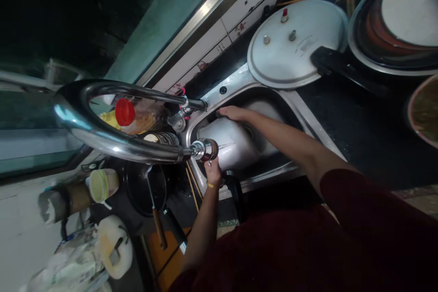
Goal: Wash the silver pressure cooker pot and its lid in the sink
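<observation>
A steel pot (232, 143) lies tilted in the metal sink (301, 118). My left hand (212, 172), with a yellow band at the wrist, is closed on the pot's near rim, right under the faucet's spout end (205, 149). Across the sink my right hand (233, 112) reaches to the pot's far rim, its fingers curled over the edge. The curved chrome faucet (102, 139) arches across the foreground at left. A dark handle (236, 191) sticks out below the pot.
A pressure cooker lid (294, 45) lies on the counter behind the sink, with a covered wok (400, 13) and a bowl (424, 109) at right. Left of the sink are a red-capped oil bottle (125, 112), a black pan (147, 187) with a spatula, and a cup (102, 185).
</observation>
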Motion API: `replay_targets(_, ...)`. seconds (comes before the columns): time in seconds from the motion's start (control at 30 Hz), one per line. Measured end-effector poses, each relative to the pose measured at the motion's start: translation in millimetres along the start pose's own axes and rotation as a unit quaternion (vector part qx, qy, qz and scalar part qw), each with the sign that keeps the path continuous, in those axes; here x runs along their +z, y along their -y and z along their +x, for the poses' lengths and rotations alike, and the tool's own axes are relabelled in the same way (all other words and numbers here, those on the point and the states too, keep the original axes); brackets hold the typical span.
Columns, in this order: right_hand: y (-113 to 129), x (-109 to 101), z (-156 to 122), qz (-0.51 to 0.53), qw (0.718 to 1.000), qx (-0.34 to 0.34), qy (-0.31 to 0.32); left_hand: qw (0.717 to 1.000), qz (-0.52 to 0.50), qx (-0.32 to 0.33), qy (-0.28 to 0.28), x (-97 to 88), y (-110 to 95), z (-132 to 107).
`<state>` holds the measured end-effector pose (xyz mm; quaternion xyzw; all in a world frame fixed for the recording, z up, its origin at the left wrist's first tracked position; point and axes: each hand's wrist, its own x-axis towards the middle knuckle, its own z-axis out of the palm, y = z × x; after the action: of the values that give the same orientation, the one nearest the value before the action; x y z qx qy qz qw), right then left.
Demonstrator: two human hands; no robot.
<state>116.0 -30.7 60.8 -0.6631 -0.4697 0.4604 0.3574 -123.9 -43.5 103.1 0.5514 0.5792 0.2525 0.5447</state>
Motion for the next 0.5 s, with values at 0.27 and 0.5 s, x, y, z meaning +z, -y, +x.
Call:
replay_targets(0.27,6.1,56.0,-98.7,-0.027,0.979,-0.060,-0.195,1.000,0.013,-0.013,-0.010,-12.3,20.4,4.4)
replay_targets(0.5,-8.2,17.4,-34.2,0.163,0.982,-0.040,-0.089,1.000,0.021,-0.010,-0.016,-10.5,17.5,3.0)
